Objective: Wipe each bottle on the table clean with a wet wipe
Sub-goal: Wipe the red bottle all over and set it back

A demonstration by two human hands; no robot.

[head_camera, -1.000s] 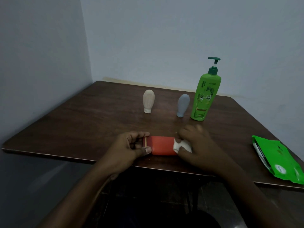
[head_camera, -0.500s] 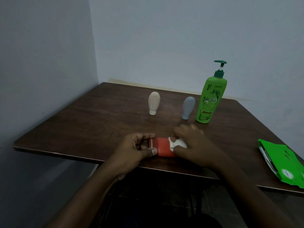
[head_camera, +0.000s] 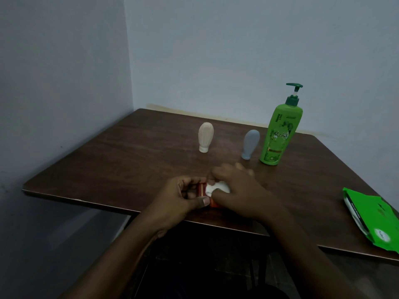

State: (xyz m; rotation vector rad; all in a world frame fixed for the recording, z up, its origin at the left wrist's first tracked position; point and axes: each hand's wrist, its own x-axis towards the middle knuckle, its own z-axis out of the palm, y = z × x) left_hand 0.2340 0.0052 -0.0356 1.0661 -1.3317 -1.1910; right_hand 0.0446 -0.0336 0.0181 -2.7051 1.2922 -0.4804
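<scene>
Low in the middle of the frame, near the table's (head_camera: 112, 160) front edge, the red bottle (head_camera: 201, 189) lies on its side between both hands. Only its dark, striped end and a sliver of orange body show; the rest is covered. The left hand (head_camera: 183, 199) grips that striped end, fingers curled over the top and the thumb pressed against the near side. The right hand (head_camera: 239, 195) lies over the body of the bottle with a bunched white wipe (head_camera: 217, 187) held against it; its thumb and first finger close around the wipe, while the outer fingers are blurred, so I cannot tell how they lie.

Further back, at mid-frame, three bottles stand upright and apart from the hands: a beige bottle (head_camera: 206, 137) resting on its cap to the left, a grey bottle (head_camera: 250, 143) likewise cap-down right of it, and a tall green pump bottle (head_camera: 280, 130) just beside the grey one. At the lower right edge a green pack (head_camera: 375, 219) lies flat, overhanging the table's front edge.
</scene>
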